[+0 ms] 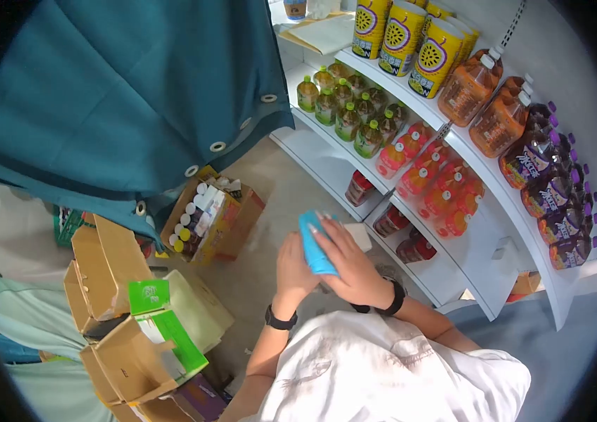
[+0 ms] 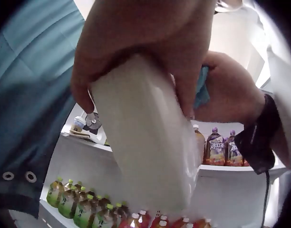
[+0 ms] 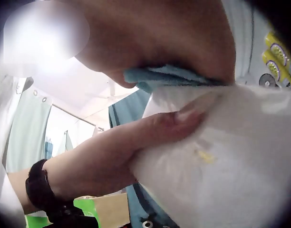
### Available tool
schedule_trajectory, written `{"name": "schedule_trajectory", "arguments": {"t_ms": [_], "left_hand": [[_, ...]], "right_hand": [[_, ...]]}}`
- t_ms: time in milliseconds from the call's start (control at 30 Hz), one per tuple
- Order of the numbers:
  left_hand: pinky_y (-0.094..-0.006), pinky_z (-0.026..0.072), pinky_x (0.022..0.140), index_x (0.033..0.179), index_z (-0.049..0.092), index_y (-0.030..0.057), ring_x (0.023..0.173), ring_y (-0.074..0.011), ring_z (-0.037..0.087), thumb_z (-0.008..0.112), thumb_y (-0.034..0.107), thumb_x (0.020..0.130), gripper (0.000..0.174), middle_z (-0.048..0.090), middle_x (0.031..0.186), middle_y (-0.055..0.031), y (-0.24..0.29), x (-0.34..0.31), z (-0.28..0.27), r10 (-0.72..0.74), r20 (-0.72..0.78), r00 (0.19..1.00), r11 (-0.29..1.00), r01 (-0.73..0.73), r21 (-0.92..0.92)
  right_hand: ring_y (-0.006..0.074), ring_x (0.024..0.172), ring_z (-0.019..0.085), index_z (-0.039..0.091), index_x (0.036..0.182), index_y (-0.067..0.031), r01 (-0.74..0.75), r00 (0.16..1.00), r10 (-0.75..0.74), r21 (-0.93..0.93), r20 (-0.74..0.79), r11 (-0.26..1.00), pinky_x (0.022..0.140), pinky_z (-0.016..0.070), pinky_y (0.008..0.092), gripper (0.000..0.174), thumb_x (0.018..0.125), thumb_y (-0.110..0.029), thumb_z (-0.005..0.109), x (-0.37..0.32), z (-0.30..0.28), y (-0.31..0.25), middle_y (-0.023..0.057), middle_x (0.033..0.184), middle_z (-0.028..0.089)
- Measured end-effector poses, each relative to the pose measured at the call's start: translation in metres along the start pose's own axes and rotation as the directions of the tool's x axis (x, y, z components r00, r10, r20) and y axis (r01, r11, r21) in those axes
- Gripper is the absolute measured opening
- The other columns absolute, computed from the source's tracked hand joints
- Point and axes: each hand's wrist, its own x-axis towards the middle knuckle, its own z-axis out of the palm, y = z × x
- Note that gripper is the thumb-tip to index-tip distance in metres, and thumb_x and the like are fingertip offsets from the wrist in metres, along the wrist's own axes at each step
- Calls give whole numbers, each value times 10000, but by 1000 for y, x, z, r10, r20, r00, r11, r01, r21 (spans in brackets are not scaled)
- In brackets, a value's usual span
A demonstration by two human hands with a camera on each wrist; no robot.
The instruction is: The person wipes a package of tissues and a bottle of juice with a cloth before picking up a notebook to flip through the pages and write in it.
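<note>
A smooth white blocky object [image 2: 145, 133] with rounded edges is gripped by my left hand [image 1: 295, 267], thumb on one side and fingers on the other in the left wrist view. What kind of thing it is does not show. My right hand [image 1: 356, 261] holds a folded blue cloth [image 1: 317, 243] against it, fingers laid over the cloth. In the right wrist view the cloth [image 3: 169, 77] bunches under the palm, at the top of the white object [image 3: 226, 161]. From the head camera, hands and cloth hide most of the object.
White shelves [image 1: 470, 253] on the right carry green-capped bottles [image 1: 346, 119], pink-red bottles [image 1: 425, 176], orange jugs [image 1: 468, 91], purple-capped packs [image 1: 555, 186] and yellow cans [image 1: 435, 56]. At left are a teal curtain [image 1: 137, 84], open cardboard boxes [image 1: 112, 267] and a carton of bottles [image 1: 242, 218] on the floor.
</note>
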Motion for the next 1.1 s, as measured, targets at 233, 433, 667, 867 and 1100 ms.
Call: {"name": "schedule_trajectory", "arguments": {"t_ms": [233,433,667,867,1100], "left_hand": [[-370,468,793,1092,499,19,915,-308,584,805,117,623,568,585,984,-157,-11,19,-18,-50,-47,998,988,43,-147],[-335,463,838,1153,442,16,968,-216,567,838,102,622,668,560,1059,-114,-22,28,-27,-45,-172,984,950,-11,-312],[-331,406,935,1275,339,13,1063,-189,512,787,124,715,725,504,1165,-107,-25,41,-29,-280,-322,904,790,26,-613],[-337,345,990,1326,292,-3,1140,-201,459,729,195,780,727,447,1249,-123,-46,48,-7,-355,-342,870,702,6,-712],[-376,333,1006,1274,416,-19,1156,-212,459,775,238,730,700,493,1251,-138,-29,64,17,-69,50,996,907,84,-413]], "right_hand": [[411,1332,281,349,1401,-44,-95,994,94,-20,-53,995,1090,233,487,627,826,-176,561,16,2,12,219,1459,282],[275,1263,390,388,1363,0,-370,889,453,475,-70,798,1069,275,364,500,988,-332,393,24,-3,61,169,1348,441],[151,1269,359,297,1399,7,-363,849,511,853,136,375,1084,245,301,607,1001,-452,315,49,24,75,66,1393,389],[191,1346,283,217,1444,-37,-336,859,487,891,156,306,1123,204,360,676,975,-510,329,47,26,90,66,1459,312],[231,1332,326,271,1417,-45,125,836,529,989,-145,73,1111,243,424,597,985,-447,357,42,-49,87,103,1437,350]]}}
